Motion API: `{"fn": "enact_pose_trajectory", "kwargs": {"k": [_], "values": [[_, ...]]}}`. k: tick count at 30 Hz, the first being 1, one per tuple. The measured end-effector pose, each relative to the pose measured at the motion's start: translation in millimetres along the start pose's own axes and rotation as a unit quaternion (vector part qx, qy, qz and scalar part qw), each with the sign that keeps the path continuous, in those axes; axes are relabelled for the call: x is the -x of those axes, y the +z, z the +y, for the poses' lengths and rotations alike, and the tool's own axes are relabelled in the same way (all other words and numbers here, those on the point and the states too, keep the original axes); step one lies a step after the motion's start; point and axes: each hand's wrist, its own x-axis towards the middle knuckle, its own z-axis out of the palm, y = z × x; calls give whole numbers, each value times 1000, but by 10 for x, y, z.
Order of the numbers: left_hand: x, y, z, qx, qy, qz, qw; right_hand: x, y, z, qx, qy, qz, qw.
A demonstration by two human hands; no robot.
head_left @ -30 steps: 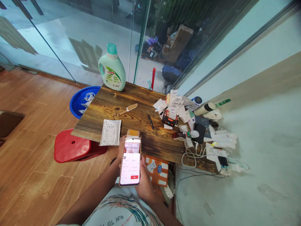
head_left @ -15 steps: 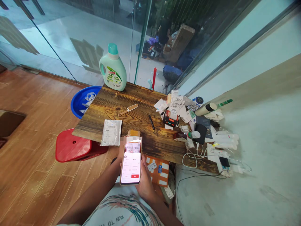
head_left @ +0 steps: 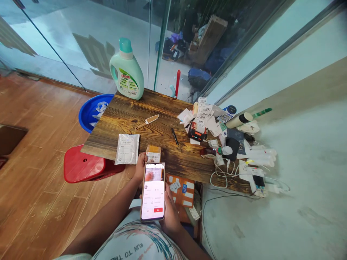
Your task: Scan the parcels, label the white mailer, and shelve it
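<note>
My right hand [head_left: 171,211] is wrapped round a smartphone [head_left: 153,195], held upright with its lit screen facing me. On the screen are a camera picture of a barcode label with a finger over it, a white form and a red button. Just beyond the phone is a small taped parcel [head_left: 154,149] with a white label, at the table's near edge. My left hand [head_left: 141,165] has its fingers closed on the parcel's left side; the phone hides part of both. A silver-white plastic mailer [head_left: 127,148] lies flat to the left.
On the wooden table [head_left: 121,119] are a knife [head_left: 148,121], a black pen [head_left: 174,136], a detergent bottle [head_left: 127,74] and a label printer [head_left: 197,131] with numbered labels. Cables and clutter fill the right end. A red stool [head_left: 84,164], blue basin [head_left: 84,115] and orange-white carton [head_left: 183,191] stand lower.
My left hand has moved from beside the phone forward to the small parcel. The phone has come slightly lower and nearer to me, uncovering more of the parcel's label. The view has tilted slightly.
</note>
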Motion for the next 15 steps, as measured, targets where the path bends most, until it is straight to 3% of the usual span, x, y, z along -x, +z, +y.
{"fn": "enact_pose_trajectory", "kwargs": {"k": [4, 15], "values": [[-81, -27, -41, -4, 9, -6, 1000, 47, -32, 54, 5, -12, 26, 1000], [-164, -78, -173, -12, 24, -29, 999, 63, -107, 106, 43, -5, 26, 999]]}}
